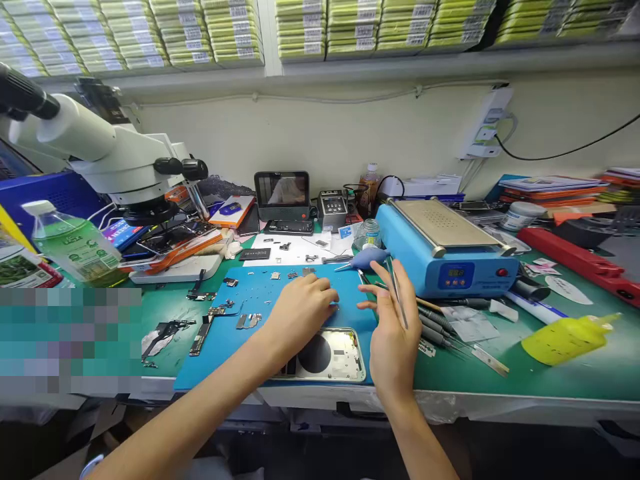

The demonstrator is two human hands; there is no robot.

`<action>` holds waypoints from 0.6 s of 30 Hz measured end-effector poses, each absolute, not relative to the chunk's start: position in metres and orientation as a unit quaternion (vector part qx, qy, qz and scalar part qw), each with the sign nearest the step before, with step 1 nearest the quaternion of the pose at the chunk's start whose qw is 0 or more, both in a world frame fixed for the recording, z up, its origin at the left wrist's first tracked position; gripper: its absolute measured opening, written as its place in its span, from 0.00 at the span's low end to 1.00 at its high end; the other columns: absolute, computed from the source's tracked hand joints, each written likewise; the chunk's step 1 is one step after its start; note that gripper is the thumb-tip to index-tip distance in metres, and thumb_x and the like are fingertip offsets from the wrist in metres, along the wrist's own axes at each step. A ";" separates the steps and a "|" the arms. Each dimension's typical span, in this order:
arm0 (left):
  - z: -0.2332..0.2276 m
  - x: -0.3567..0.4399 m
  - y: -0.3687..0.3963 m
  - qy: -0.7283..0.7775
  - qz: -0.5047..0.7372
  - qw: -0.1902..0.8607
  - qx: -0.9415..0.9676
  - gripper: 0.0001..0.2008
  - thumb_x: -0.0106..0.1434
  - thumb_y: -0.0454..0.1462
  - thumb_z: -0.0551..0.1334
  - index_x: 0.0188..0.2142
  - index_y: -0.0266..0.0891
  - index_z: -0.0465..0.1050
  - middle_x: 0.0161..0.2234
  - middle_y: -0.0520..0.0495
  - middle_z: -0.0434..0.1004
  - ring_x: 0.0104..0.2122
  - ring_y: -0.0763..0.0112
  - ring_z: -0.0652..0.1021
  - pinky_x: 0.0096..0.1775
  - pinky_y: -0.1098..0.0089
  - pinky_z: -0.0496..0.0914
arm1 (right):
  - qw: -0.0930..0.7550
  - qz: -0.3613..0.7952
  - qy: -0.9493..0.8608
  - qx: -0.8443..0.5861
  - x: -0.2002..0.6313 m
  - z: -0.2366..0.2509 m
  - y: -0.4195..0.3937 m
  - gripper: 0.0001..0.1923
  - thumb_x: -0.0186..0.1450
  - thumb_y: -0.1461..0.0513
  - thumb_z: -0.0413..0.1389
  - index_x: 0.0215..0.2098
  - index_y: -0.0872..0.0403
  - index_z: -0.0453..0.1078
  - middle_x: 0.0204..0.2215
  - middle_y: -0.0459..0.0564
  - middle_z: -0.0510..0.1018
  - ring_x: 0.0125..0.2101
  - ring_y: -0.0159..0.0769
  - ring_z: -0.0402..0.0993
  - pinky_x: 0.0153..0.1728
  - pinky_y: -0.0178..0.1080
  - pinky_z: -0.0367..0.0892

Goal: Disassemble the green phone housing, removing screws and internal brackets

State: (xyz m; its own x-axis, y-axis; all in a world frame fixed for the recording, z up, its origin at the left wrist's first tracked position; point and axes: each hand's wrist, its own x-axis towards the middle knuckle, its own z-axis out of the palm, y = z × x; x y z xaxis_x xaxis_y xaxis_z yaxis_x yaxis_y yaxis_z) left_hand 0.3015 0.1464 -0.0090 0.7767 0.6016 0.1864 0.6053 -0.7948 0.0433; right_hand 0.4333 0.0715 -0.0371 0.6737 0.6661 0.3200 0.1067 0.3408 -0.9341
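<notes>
My left hand (300, 310) is over the blue mat (215, 370), just beyond a white phone housing (345, 363). Its fingers are curled together, and whatever they pinch, if anything, is hidden. Raised at the mat's right edge, my right hand (395, 327) has a pair of metal tweezers (397, 293) lying between thumb and palm, with other fingers spread. The housing lies flat with its inside up, partly covered by my left forearm. Small screws and metal parts (250, 321) are scattered on the mat, beside a phone logic board (203, 333).
A blue heating plate machine (425, 260) stands at right, near a yellow squeeze bottle (565, 340) and several screwdrivers (435, 323). A microscope (125, 160) and a green liquid bottle (75, 243) are at left. Behind the mat are a blue air blower (370, 257) and a phone battery (255, 254).
</notes>
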 end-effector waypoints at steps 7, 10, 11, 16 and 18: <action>-0.023 0.313 0.152 -0.270 -0.069 0.048 -0.959 0.06 0.75 0.38 0.68 0.47 0.36 0.79 0.48 0.45 0.83 0.48 0.60 0.83 0.50 0.55 0.80 | 0.737 0.201 -0.337 -0.551 0.439 -0.040 0.070 0.36 0.71 0.61 0.53 0.77 0.42 0.59 0.75 0.53 0.63 0.56 0.46 0.78 0.45 0.48 0.80; -0.026 0.316 0.152 -0.279 -0.083 0.032 -0.956 0.08 0.75 0.39 0.68 0.49 0.36 0.79 0.49 0.44 0.82 0.48 0.60 0.83 0.50 0.55 0.81 | 0.733 0.201 -0.336 -0.556 0.440 -0.040 0.069 0.31 0.72 0.59 0.52 0.73 0.46 0.64 0.72 0.57 0.68 0.59 0.48 0.78 0.50 0.50 0.79; -0.026 0.316 0.153 -0.287 -0.091 0.022 -0.953 0.09 0.75 0.39 0.68 0.50 0.36 0.79 0.49 0.44 0.82 0.47 0.60 0.83 0.49 0.55 0.81 | 0.731 0.201 -0.340 -0.556 0.440 -0.041 0.070 0.29 0.73 0.58 0.52 0.72 0.47 0.65 0.71 0.57 0.70 0.60 0.48 0.78 0.52 0.51 0.79; -0.017 0.303 0.154 -0.341 -0.173 -0.058 -0.922 0.06 0.75 0.37 0.67 0.46 0.36 0.78 0.46 0.46 0.82 0.45 0.62 0.83 0.48 0.57 0.80 | 0.720 0.205 -0.382 -0.541 0.440 -0.043 0.076 0.11 0.72 0.55 0.57 0.51 0.49 0.71 0.58 0.57 0.82 0.59 0.47 0.81 0.62 0.54 0.75; -0.012 0.288 0.152 -0.371 -0.224 -0.103 -0.896 0.02 0.76 0.34 0.65 0.45 0.38 0.76 0.44 0.47 0.82 0.42 0.64 0.83 0.45 0.61 0.79 | 0.717 0.196 -0.394 -0.540 0.438 -0.044 0.079 0.06 0.72 0.56 0.57 0.44 0.47 0.65 0.53 0.56 0.85 0.57 0.45 0.83 0.62 0.54 0.75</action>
